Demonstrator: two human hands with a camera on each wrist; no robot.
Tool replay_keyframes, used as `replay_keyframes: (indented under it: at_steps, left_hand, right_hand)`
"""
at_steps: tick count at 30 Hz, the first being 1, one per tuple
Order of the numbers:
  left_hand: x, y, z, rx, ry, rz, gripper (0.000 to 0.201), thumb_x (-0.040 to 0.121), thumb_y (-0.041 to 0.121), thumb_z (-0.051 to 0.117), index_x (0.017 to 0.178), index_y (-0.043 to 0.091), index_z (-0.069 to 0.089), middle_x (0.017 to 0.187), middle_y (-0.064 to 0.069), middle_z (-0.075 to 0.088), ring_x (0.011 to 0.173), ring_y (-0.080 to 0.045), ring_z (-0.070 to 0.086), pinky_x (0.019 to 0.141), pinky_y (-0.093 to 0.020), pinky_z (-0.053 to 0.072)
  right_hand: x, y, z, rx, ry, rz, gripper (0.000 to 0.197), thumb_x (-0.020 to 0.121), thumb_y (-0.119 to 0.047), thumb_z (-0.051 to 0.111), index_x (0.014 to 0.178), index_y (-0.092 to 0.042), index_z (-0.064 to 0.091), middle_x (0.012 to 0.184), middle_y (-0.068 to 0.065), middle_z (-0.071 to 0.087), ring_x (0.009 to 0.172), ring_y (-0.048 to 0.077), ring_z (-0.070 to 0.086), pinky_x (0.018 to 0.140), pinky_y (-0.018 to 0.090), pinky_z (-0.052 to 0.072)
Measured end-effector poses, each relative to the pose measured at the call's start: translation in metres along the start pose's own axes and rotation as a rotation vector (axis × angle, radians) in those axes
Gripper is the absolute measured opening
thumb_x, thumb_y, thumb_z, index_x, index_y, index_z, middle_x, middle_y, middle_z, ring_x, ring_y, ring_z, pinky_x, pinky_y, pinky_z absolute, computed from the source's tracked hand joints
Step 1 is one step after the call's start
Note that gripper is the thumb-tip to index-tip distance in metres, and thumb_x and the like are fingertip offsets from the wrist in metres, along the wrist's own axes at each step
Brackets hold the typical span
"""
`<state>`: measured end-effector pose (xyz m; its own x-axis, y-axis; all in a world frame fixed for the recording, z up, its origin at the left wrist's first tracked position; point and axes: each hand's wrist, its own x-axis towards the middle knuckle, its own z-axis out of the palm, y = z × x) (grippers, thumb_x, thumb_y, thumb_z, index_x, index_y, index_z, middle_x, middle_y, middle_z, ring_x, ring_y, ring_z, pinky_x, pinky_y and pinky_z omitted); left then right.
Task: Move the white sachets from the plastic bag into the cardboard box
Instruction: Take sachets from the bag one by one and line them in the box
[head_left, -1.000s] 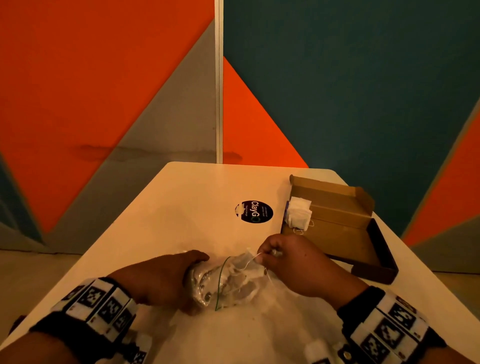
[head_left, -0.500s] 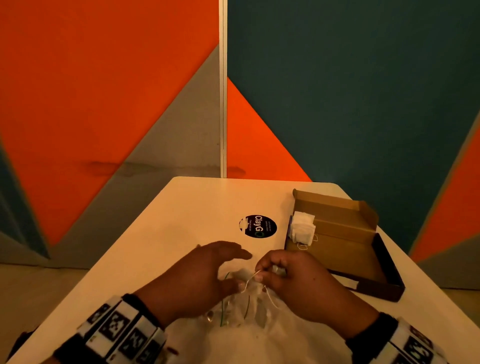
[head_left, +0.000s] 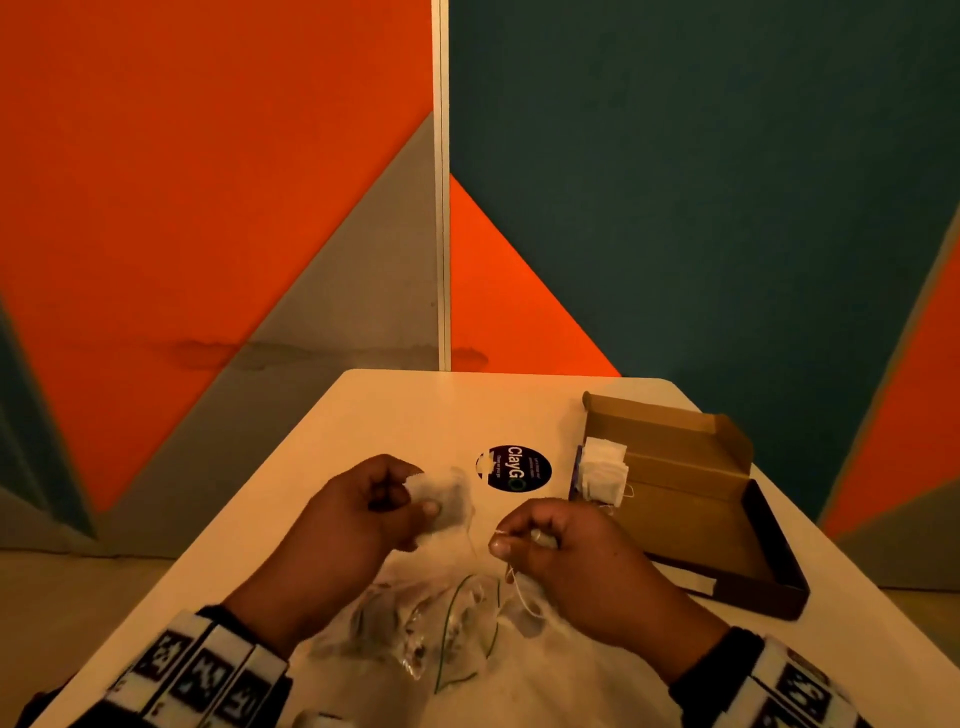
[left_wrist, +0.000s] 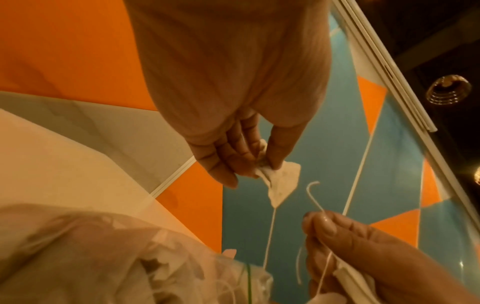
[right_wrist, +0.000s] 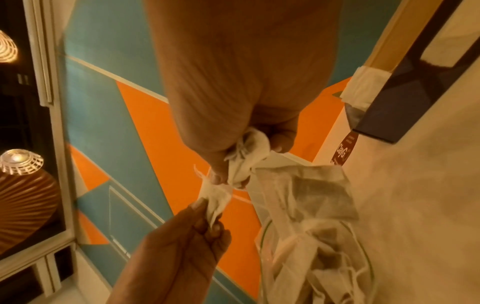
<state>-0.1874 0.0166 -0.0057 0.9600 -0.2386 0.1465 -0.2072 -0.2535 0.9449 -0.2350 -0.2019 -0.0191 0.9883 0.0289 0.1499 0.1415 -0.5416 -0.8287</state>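
My left hand (head_left: 422, 500) pinches a white sachet (head_left: 441, 493) between thumb and fingers, lifted above the table; its string (left_wrist: 270, 232) hangs down toward the clear plastic bag (head_left: 436, 629). My right hand (head_left: 511, 540) grips another crumpled sachet (right_wrist: 249, 153) and loose strings (left_wrist: 315, 195), just right of the left hand. The bag lies on the table below both hands, with several sachets (right_wrist: 309, 226) inside. The open cardboard box (head_left: 685, 509) stands to the right, with a small stack of sachets (head_left: 602, 470) at its left end.
A round black sticker (head_left: 513, 468) marks the white table (head_left: 415, 410) beyond my hands. Orange, grey and teal wall panels (head_left: 675, 208) stand right behind the table's far edge. The box's dark lid (head_left: 779, 561) hangs near the right table edge.
My left hand let go of the bag, took a sachet and lifted it up and to the left. Both hands rose and drew apart, strings stretched between them.
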Motion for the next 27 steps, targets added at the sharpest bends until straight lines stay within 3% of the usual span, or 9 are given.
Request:
replay_keyframes:
  at_steps: [4, 7, 9, 12, 15, 20, 25, 27]
  left_hand:
    - [-0.001, -0.003, -0.005, -0.126, 0.017, -0.061, 0.019, 0.087, 0.002, 0.070, 0.100, 0.015, 0.070, 0.094, -0.007, 0.074, 0.075, -0.027, 0.073, 0.073, -0.036, 0.061]
    - [-0.006, -0.003, -0.004, -0.169, -0.004, -0.074, 0.022, 0.086, -0.006, 0.067, 0.098, 0.013, 0.070, 0.090, 0.000, 0.073, 0.072, -0.026, 0.073, 0.069, -0.032, 0.061]
    - [-0.008, -0.004, -0.005, -0.153, -0.004, -0.062, 0.025, 0.086, -0.007, 0.066, 0.094, 0.016, 0.074, 0.089, 0.001, 0.074, 0.072, -0.025, 0.073, 0.068, -0.033, 0.062]
    - [-0.009, -0.007, -0.005, -0.136, 0.009, -0.049, 0.020, 0.091, 0.004, 0.065, 0.090, 0.020, 0.078, 0.092, -0.004, 0.075, 0.075, -0.032, 0.072, 0.076, -0.039, 0.063]
    - [-0.010, -0.006, -0.005, -0.142, 0.000, -0.047, 0.016, 0.094, 0.020, 0.063, 0.095, 0.019, 0.079, 0.092, -0.009, 0.075, 0.077, -0.031, 0.068, 0.078, -0.045, 0.060]
    - [-0.009, -0.008, -0.001, -0.055, 0.004, -0.064, 0.021, 0.096, 0.027, 0.060, 0.088, 0.022, 0.079, 0.089, -0.007, 0.076, 0.082, -0.028, 0.072, 0.075, -0.041, 0.061]
    - [-0.011, -0.001, 0.006, 0.061, -0.046, -0.021, 0.015, 0.094, 0.025, 0.064, 0.086, 0.022, 0.076, 0.084, -0.008, 0.074, 0.076, -0.023, 0.070, 0.067, -0.030, 0.058]
    - [-0.013, 0.003, 0.008, 0.074, -0.072, 0.015, 0.016, 0.094, 0.018, 0.064, 0.086, 0.026, 0.076, 0.086, -0.004, 0.074, 0.076, -0.017, 0.070, 0.062, -0.025, 0.056]
  right_hand:
    - [0.007, -0.003, 0.016, -0.075, -0.075, -0.025, 0.009, 0.087, -0.040, 0.070, 0.087, -0.031, 0.074, 0.087, -0.017, 0.073, 0.085, -0.010, 0.062, 0.072, 0.008, 0.045]
    - [0.011, -0.001, 0.021, -0.044, -0.089, -0.019, 0.009, 0.088, -0.038, 0.070, 0.092, -0.031, 0.074, 0.088, -0.014, 0.074, 0.083, -0.004, 0.064, 0.078, 0.016, 0.048]
    - [0.011, -0.001, 0.022, -0.047, -0.164, 0.009, 0.016, 0.085, -0.041, 0.072, 0.101, -0.038, 0.069, 0.093, -0.011, 0.072, 0.083, -0.001, 0.063, 0.075, 0.018, 0.047]
    - [0.010, 0.002, 0.024, -0.087, -0.269, 0.019, 0.037, 0.079, -0.045, 0.078, 0.111, -0.043, 0.061, 0.094, -0.006, 0.069, 0.073, -0.002, 0.057, 0.068, 0.018, 0.046]
    - [0.009, 0.001, 0.020, -0.104, -0.200, 0.039, 0.045, 0.072, -0.054, 0.079, 0.111, -0.046, 0.058, 0.082, -0.011, 0.059, 0.065, -0.001, 0.052, 0.060, 0.014, 0.040]
    - [0.012, -0.004, 0.013, -0.033, -0.017, 0.013, 0.035, 0.074, -0.061, 0.072, 0.103, -0.045, 0.060, 0.082, -0.002, 0.072, 0.070, 0.005, 0.066, 0.072, 0.031, 0.056]
    - [0.012, -0.009, 0.016, -0.066, -0.035, -0.049, 0.035, 0.081, -0.058, 0.068, 0.114, -0.059, 0.056, 0.088, -0.009, 0.068, 0.080, 0.003, 0.064, 0.078, 0.023, 0.053]
    - [0.014, -0.009, 0.019, -0.116, -0.093, -0.053, 0.031, 0.085, -0.054, 0.066, 0.115, -0.056, 0.060, 0.093, -0.011, 0.068, 0.088, 0.003, 0.064, 0.084, 0.025, 0.053]
